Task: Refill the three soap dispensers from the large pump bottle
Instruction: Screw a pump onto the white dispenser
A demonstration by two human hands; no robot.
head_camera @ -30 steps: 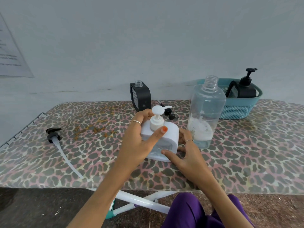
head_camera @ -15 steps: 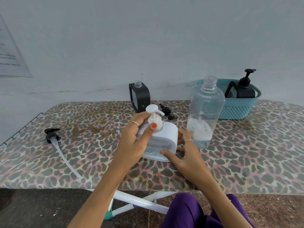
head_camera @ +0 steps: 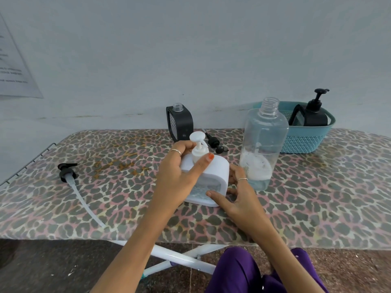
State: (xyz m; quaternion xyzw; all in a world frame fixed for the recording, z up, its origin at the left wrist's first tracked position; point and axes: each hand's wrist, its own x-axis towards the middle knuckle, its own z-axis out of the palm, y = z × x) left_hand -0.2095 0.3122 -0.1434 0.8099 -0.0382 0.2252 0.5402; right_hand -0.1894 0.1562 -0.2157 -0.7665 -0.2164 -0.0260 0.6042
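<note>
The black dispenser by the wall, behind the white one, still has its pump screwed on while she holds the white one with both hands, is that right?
Not quite: the head view shows the black dispenser by the wall with an open neck and no pump. Both the left hand and right hand do hold the white dispenser.

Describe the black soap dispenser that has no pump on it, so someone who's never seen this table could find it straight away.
Start at the leopard-print table and look to its back edge, by the wall. Left of the tall clear bottle and behind the white dispenser stands a squat black dispenser. Unlike the black one in the teal basket, its clear threaded neck is open, with no pump.
</note>
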